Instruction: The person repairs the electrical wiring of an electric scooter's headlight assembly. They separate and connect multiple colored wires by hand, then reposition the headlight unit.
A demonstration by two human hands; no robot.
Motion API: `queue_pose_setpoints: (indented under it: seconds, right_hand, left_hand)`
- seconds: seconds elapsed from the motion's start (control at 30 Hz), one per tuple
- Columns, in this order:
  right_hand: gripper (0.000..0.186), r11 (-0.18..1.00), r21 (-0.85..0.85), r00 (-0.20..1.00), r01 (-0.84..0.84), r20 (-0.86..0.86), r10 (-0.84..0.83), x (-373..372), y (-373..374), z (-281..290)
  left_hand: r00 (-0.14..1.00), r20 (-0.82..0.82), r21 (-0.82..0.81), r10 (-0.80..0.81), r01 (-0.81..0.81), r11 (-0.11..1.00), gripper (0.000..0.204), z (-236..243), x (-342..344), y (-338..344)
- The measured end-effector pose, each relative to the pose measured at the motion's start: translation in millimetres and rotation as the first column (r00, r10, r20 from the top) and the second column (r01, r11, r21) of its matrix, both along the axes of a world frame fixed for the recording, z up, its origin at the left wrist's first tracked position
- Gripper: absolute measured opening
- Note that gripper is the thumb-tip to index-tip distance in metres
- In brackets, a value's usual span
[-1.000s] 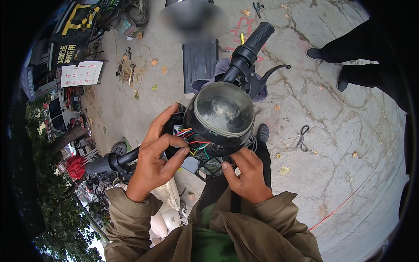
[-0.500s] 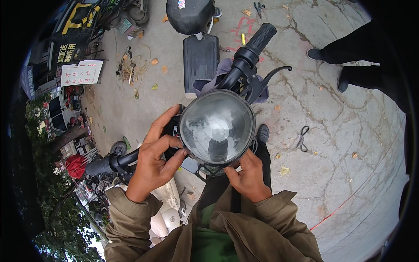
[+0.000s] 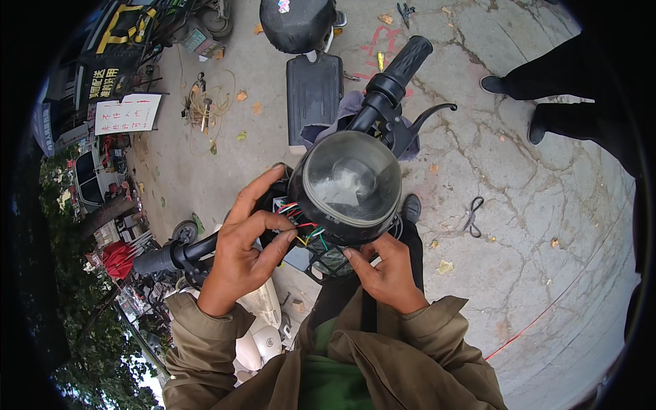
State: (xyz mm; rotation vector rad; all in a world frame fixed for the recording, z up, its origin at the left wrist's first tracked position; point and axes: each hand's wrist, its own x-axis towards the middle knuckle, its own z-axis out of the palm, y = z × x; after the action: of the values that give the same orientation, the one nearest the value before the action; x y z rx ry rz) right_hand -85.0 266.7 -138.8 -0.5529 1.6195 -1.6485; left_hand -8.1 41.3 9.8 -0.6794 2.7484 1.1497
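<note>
A round headlight with a clear domed lens and black rim is tilted away from its mount on the handlebar. Thin coloured wires show in the gap at its lower left. My left hand has one finger stretched up along the black housing. Its thumb and another finger pinch together beside the wires; what lies between them is hidden. Beneath the headlight's lower rim, my right hand is closed, its fingers partly hidden behind the lamp and its thumb to the left.
Handlebar grips stick out at upper right and lower left, with a brake lever. Ahead stands a scooter with a black seat. A yellow-handled tool and a black cord lie on concrete. Another person's legs are at right.
The headlight has tipped up and shifted slightly right, baring the coloured wires behind it. My right thumb has moved a little left and up; my left hand has barely moved.
</note>
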Motion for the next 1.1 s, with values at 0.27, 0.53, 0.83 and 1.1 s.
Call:
queue_pose_setpoints:
  seconds: [0.27, 0.53, 0.83, 1.1]
  right_hand:
    - [0.027, 1.0, 0.018, 0.996, 0.023, 0.084, -0.024, 1.4, -1.4, 1.7]
    - [0.029, 0.998, 0.053, 0.996, 0.03, 0.085, -0.034, 6.6, -1.1, -2.1]
    - [0.028, 0.998, 0.063, 0.998, 0.007, 0.062, -0.011, 6.1, -0.7, -3.4]
    - [0.023, 0.998, 0.062, 1.0, 0.021, 0.022, -0.023, -0.4, -0.8, -3.1]
  left_hand:
    - [1.0, -0.007, -0.018, -0.013, 0.013, 1.0, 0.011, -0.5, -0.5, -0.4]
    - [1.0, 0.007, 0.015, 0.01, -0.01, 1.0, 0.01, 0.0, 0.0, 1.0]
    - [1.0, 0.0, 0.023, 0.016, -0.016, 1.0, 0.01, -1.1, 1.7, 0.7]
    - [1.0, -0.007, -0.007, -0.005, 0.005, 1.0, 0.009, 1.1, 1.9, 2.0]
